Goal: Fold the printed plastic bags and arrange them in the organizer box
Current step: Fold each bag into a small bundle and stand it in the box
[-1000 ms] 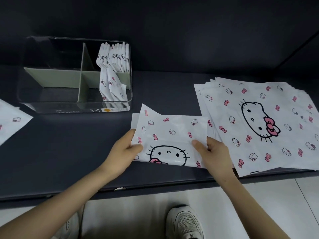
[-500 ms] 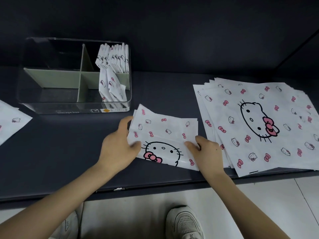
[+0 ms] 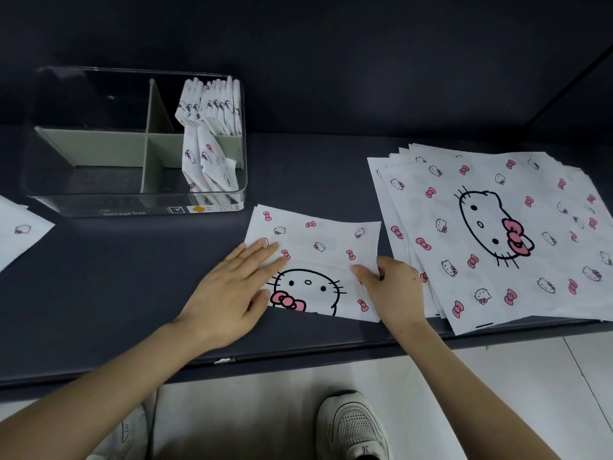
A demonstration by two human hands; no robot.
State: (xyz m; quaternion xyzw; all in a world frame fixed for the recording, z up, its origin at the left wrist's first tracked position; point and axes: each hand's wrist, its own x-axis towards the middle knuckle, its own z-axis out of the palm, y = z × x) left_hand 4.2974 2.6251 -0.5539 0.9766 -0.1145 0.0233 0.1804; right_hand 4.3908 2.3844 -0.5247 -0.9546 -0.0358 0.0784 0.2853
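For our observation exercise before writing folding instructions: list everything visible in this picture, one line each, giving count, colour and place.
organizer box: one, clear with grey-green dividers, table's rear left.
folded bags: several, white with pink-and-black print, standing in the box's two right compartments.
half-folded bag: one, same print, table's front middle.
flat bags: one stack, same print, table's right.
loose bag: one, same print, cut off at left edge.
table: one, dark grey, mid-view.
shoes: two, white, on pale floor below.
left hand: one, flat on the half-folded bag's left side.
right hand: one, fingers pinching its right edge.
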